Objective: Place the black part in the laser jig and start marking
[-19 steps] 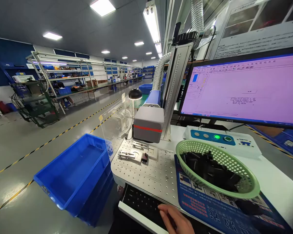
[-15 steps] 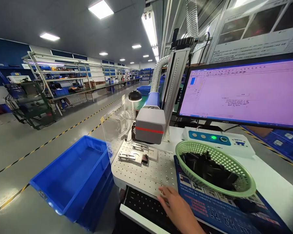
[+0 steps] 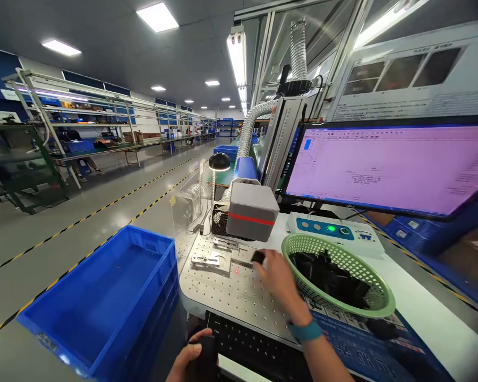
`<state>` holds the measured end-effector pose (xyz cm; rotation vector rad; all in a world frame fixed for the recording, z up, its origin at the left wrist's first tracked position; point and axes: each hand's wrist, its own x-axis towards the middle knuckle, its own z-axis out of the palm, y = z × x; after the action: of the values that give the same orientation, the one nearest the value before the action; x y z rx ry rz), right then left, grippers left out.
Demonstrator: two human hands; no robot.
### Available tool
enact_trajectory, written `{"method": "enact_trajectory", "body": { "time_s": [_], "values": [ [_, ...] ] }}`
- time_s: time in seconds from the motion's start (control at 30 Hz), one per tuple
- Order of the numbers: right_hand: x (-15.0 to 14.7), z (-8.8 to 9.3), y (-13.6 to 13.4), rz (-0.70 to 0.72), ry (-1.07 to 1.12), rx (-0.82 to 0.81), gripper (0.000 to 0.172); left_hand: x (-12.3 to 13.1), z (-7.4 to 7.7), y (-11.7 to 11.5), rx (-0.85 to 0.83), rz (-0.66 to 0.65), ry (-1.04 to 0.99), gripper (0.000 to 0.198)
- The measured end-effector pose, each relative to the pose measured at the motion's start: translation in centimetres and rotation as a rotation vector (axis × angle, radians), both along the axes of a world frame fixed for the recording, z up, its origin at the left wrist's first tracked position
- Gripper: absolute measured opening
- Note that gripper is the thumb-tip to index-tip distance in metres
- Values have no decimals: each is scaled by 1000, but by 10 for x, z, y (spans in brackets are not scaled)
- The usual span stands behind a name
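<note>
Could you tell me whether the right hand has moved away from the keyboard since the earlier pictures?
Yes. The right hand went from the keyboard up onto the perforated plate, holding a small black part.

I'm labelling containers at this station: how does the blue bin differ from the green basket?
The blue bin is rectangular with solid walls; the green basket is round with perforated mesh walls. The blue bin sits beside and below the perforated table; the green basket rests on top of it, near the right hand. The blue bin looks empty and larger; the green basket holds black parts. Both appear to be plastic and open-topped.
</note>
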<state>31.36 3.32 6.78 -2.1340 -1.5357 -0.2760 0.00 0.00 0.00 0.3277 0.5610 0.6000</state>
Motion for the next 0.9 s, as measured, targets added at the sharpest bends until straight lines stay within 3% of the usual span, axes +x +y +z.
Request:
{"method": "enact_trajectory", "body": {
  "time_s": [0.13, 0.2, 0.23, 0.33, 0.4, 0.43, 0.5, 0.57, 0.63, 0.7, 0.77, 0.83, 0.9],
  "values": [
    [70, 26, -44, -327, -189, 123, 49, 11, 6, 7, 13, -2, 72, 48],
    [84, 31, -58, -413, -260, 156, 62, 17, 13, 6, 4, 61, 177, 49],
    [81, 32, -63, -390, -254, 177, 66, 21, 16, 4, -2, 82, 212, 48],
    [29, 29, -76, -27, 36, 157, 56, 32, 22, -2, -23, 79, 224, 49],
    [-28, 22, -84, 306, 352, -33, 45, 39, 23, -7, -36, 78, 209, 59],
    [-57, 18, -88, 397, 463, -142, 44, 41, 23, -9, -23, 92, 199, 63],
    [-105, 9, -93, 434, 642, -246, 43, 45, 22, -13, 91, 149, 190, 65],
    [-133, 2, -95, 399, 777, -253, 42, 46, 21, -14, 293, 215, 232, 59],
    [-139, -4, -90, 410, 918, -243, 40, 44, 21, -11, 430, 258, 295, 56],
    [-128, -8, -78, 433, 1004, -198, 38, 40, 23, -7, 405, 285, 317, 60],
    [-109, -13, -58, 376, 894, -59, 36, 35, 24, -3, 296, 303, 294, 64],
    [-86, -18, -35, 265, 588, 73, 32, 28, 22, -2, 211, 281, 263, 63],
    [-67, -24, -13, 190, 257, 80, 28, 21, 14, -6, 187, 197, 204, 60]
  ]
}}
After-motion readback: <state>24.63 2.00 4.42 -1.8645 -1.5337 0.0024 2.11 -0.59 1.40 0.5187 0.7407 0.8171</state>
